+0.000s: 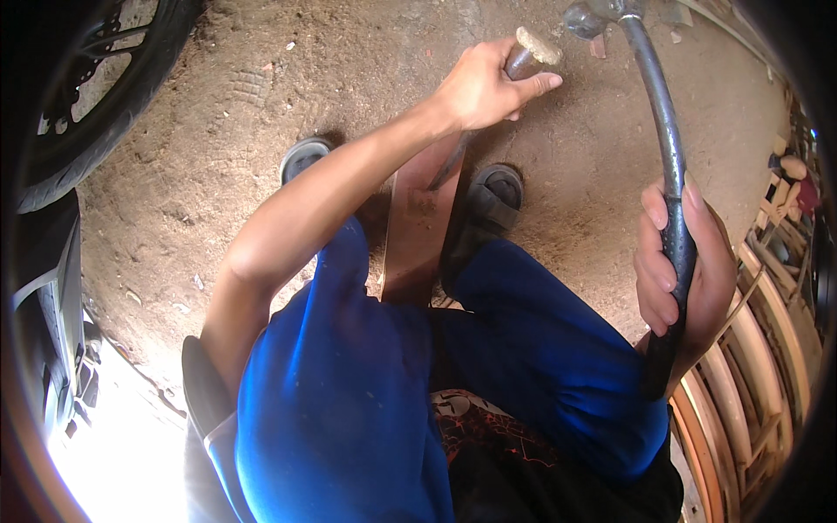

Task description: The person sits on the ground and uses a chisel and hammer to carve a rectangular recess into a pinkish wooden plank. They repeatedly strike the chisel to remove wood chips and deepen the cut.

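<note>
My left hand [488,87] is closed around the handle of a chisel [526,63], whose struck end looks pale and frayed. Below the fist, its dark blade slants down to a rectangular mark cut in a reddish-brown wooden board [414,240]. That board runs lengthwise between my feet and legs. In my right hand [689,270], at the right, is a hammer [670,144], gripped by the lower part of its long dark handle. The hammer's head [593,19] is raised at the top edge, apart from the chisel and partly cut off by the frame.
A black motorcycle wheel [113,96] stands at the upper left, with dark bodywork [48,296] below it. Curved-looking wooden pieces [741,392] are stacked along the right side. My sandalled feet [499,193] rest on the dirt floor [235,113] on either side of the board.
</note>
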Available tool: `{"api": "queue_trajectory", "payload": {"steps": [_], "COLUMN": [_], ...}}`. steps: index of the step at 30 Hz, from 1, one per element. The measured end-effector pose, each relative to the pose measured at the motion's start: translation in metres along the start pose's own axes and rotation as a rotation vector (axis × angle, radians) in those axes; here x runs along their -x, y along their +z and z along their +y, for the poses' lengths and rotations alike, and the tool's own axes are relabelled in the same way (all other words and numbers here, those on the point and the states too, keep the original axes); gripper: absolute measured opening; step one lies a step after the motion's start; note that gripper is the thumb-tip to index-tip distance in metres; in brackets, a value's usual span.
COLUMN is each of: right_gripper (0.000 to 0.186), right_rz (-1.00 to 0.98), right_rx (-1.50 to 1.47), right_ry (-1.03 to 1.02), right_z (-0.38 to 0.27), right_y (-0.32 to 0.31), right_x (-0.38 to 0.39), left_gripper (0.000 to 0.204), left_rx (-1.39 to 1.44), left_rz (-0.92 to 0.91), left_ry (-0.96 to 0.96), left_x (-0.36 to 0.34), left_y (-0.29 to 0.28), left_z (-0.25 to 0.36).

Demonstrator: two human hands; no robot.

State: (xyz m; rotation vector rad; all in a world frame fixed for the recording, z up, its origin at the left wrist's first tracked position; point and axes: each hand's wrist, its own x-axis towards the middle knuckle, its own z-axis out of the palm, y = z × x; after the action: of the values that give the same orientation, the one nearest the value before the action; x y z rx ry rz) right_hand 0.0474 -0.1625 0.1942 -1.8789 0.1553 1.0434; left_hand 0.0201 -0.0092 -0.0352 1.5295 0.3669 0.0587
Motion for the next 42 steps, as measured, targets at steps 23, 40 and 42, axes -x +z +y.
{"api": "queue_trajectory", "payload": {"steps": [23,40,42], "right_gripper": [0.038,0.037,0.037], "right_rz": [-0.388,-0.258,-0.360], "right_rx": [-0.282,-0.251,-0.265], "right_ry": [-0.256,0.346,0.494], "right_z": [-0.040,-0.019,-0.012], "right_y": [-0.069,-0.028,-0.038], "right_x": [-0.054,-0.069,-0.083], "left_gripper": [0.043,0.042,0.042], "left_rx": [0.084,-0.006,-0.012], "left_rz": [0.116,0.180,0.137], "left_ry": [-0.052,-0.006,-0.030], "left_x": [-0.013,-0.008,-0.010], "left_y": [0.015,0.014,0.012], "left_z": [-0.014,-0.016,-0.010]}}
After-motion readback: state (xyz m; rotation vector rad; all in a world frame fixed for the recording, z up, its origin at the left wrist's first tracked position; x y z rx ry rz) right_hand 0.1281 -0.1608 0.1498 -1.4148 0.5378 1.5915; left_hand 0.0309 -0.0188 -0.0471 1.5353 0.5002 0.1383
